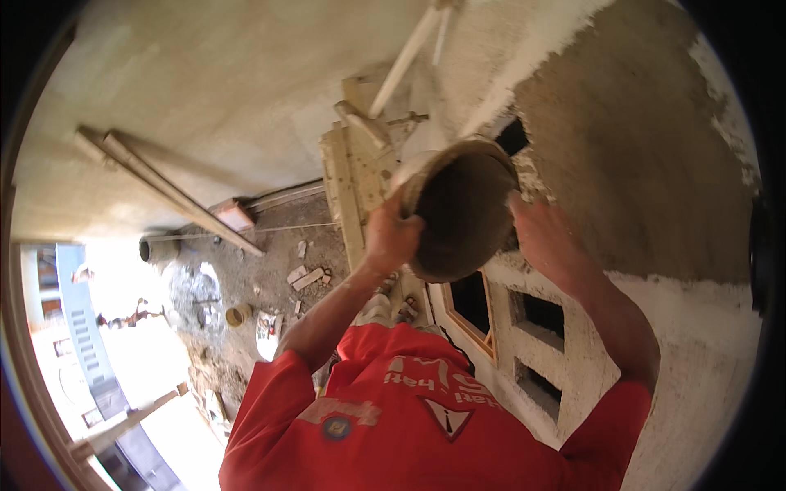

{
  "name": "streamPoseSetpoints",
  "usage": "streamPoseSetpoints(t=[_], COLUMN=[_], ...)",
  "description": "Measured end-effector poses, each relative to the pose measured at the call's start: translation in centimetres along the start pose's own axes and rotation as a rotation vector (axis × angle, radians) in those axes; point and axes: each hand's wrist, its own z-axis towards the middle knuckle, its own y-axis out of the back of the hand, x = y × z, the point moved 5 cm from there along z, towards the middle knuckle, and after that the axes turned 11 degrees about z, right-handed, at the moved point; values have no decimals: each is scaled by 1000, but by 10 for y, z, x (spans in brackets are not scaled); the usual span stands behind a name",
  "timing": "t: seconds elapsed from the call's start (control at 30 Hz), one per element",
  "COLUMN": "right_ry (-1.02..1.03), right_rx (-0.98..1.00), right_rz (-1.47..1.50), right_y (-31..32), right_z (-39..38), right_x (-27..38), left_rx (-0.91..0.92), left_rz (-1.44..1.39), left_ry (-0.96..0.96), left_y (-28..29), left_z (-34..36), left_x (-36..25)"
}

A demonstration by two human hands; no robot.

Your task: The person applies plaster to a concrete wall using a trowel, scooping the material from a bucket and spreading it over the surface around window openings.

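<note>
Up in front of me is a round bucket (463, 214), tilted so that its dark inside faces me. Its outer wall looks coated in dried mortar or cement. My left hand (394, 235) grips the left rim, thumb pressed over the inner edge. On the opposite side my right hand (544, 237) is closed at the right rim, with its fingers partly hidden. Whatever lies deep in the bucket is too dark to make out. Beyond its right side spreads a patch of darker grey plaster (639, 147) on the wall.
Wooden scaffold planks (350, 192) run beneath me, high above a rubble-strewn floor (278, 254). Long timbers (164, 184) lean against the left wall. Broken bricks (309, 278) and a small bucket (238, 315) lie below. At the right are square wall openings (540, 315) and a wooden frame (471, 323).
</note>
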Motion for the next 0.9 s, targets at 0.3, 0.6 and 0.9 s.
streamPoseSetpoints(t=[0.3,0.6,0.9], right_ry=[71,135,79], right_rx=[371,395,261], right_rz=[165,267,62], right_y=[-61,-70,-32], right_z=[-14,8,42], right_x=[31,26,40], left_rx=[-49,-57,-139], left_rz=[243,245,246], left_ry=[74,90,113], left_y=[0,21,36], left_z=[-20,-38,-32], left_x=[17,10,19])
